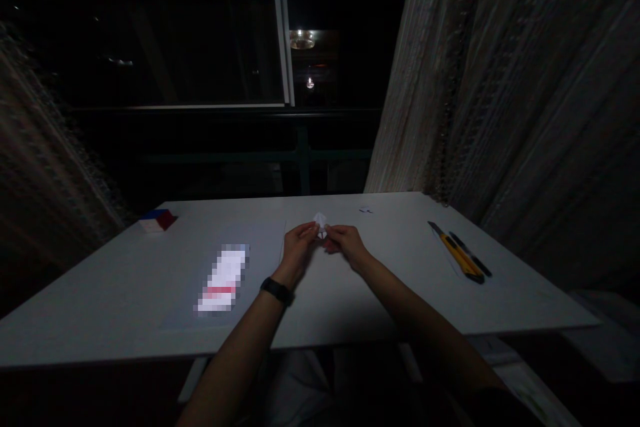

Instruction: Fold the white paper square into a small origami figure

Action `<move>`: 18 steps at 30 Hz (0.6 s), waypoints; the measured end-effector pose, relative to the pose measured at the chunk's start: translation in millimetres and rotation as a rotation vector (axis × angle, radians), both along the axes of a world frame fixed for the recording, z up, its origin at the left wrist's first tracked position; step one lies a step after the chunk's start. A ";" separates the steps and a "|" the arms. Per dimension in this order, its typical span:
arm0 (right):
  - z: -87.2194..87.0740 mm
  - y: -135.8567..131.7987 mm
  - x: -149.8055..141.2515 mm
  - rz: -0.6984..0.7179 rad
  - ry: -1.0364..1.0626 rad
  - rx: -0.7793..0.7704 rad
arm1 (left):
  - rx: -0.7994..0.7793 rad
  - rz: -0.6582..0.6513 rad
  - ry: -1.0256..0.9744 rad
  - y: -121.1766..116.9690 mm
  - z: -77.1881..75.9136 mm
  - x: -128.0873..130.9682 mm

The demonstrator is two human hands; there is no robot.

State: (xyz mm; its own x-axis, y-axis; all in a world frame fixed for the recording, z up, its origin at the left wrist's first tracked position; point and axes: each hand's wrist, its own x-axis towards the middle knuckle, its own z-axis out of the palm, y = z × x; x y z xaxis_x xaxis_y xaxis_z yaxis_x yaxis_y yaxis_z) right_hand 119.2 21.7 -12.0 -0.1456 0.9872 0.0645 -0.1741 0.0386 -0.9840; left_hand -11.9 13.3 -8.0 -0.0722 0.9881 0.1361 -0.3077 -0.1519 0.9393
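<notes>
A small piece of folded white paper [321, 219] is held up over the middle of the white table. My left hand [299, 241] pinches its left side between thumb and fingers. From the other side, my right hand [346, 242] grips the lower right part of the paper. Both hands are closed and close together, and the fine folds are too dark and small to make out. A dark band [277, 290] is on my left wrist.
A lit phone [223, 280] lies left of my hands on a pale sheet. A cube puzzle [157, 220] sits at the far left. On the right lie a yellow box cutter [457, 253] and a dark pen [471, 254]. Small scraps [367, 211] lie near the back edge.
</notes>
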 end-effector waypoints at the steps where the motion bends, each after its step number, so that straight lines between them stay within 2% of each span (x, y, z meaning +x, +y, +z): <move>1: -0.6 0.2 -0.2 0.011 -0.013 0.009 | 0.007 0.001 -0.008 1.0 -1.2 -0.5; 4: -1.9 1.0 0.7 -0.033 -0.070 0.084 | 0.038 0.028 0.007 3.5 -3.4 -2.2; 8: 0.4 0.7 6.0 -0.200 -0.258 0.336 | 0.061 0.076 0.077 4.6 -3.1 -3.6; 12: 4.2 -0.5 9.9 -0.151 -0.479 0.514 | 0.085 0.099 0.173 2.9 -0.6 -3.5; 18: 7.4 -5.7 10.0 -0.082 -0.553 0.568 | 0.111 0.112 0.200 -1.5 4.7 -1.7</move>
State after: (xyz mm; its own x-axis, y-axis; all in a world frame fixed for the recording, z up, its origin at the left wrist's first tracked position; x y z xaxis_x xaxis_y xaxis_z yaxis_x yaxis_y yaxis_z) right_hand 129.1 16.1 -4.6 -0.2316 0.8343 0.5004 0.3592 0.5513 -0.7530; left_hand -13.6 11.7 -3.4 -0.1411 0.9535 0.2663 -0.0928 -0.2806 0.9553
